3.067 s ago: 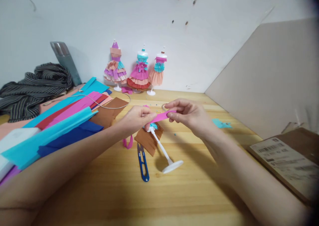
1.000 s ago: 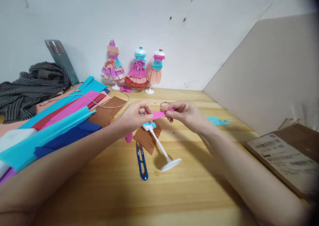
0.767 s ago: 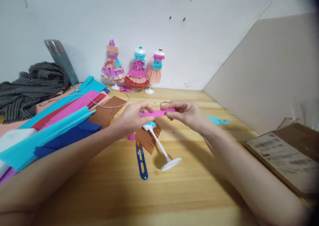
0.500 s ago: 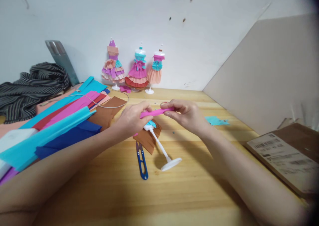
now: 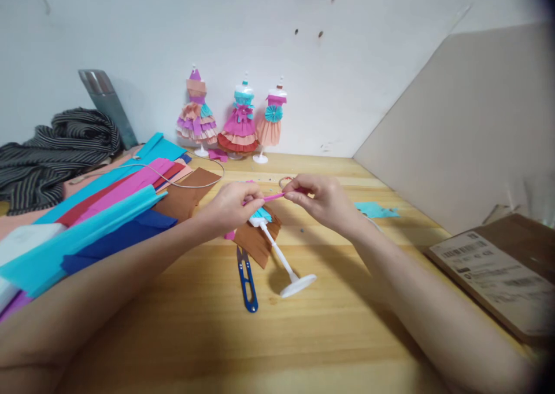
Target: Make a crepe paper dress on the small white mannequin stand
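My left hand point(image 5: 228, 207) and my right hand point(image 5: 325, 200) pinch the two ends of a narrow pink paper strip point(image 5: 274, 197), held edge-on above the wooden table point(image 5: 303, 336). Just below the strip lies a small white mannequin stand point(image 5: 284, 264), tipped on its side, wearing a brown paper skirt point(image 5: 255, 243) and a turquoise top. Blue thread snips point(image 5: 247, 281) rest on the table beside it.
Sheets of coloured crepe paper point(image 5: 99, 209) fan out at the left, with striped cloth point(image 5: 56, 151) behind. Three dressed mini mannequins point(image 5: 238, 122) stand by the wall. A turquoise scrap point(image 5: 375, 210) and a cardboard box point(image 5: 498, 272) lie at the right.
The pink strip, broad and flat between my hands before, has been folded or turned narrower. My hands have drawn slightly closer together and lower, above the lying mannequin.
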`<state>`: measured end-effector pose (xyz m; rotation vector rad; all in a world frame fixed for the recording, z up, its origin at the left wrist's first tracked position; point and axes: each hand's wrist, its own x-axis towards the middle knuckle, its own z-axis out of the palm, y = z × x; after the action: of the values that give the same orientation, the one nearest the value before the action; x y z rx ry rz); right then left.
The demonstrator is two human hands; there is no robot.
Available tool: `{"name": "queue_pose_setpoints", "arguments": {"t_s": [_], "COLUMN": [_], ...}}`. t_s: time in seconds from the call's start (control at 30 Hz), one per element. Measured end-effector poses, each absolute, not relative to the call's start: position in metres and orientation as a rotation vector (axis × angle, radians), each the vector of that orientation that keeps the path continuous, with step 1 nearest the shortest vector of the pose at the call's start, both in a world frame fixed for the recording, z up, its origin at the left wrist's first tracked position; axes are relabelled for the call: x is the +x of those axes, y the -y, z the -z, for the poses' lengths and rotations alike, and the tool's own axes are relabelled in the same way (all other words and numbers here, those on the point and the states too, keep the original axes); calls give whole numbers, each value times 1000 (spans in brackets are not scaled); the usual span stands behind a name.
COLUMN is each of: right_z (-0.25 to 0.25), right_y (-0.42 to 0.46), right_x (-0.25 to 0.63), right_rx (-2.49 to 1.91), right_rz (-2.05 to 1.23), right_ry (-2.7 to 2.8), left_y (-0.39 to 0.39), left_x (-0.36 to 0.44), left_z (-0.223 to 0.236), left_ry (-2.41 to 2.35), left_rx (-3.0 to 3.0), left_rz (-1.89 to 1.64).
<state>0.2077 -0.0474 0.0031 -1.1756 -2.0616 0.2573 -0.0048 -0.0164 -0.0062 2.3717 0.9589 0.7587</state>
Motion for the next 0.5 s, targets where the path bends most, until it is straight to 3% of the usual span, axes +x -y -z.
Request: {"name": "queue_pose_setpoints", "arguments": {"t_s": [0.5], "right_z": [-7], "right_y": [46], "right_x": [220], "right_rx": [-1237], "right_rz": [-1261], "right_ry": [1729], "left_y": [13], "left_x": [-9], "left_z": [1], "left_ry": [-782], "left_rx": [1925], "left_rz": [-474]}}
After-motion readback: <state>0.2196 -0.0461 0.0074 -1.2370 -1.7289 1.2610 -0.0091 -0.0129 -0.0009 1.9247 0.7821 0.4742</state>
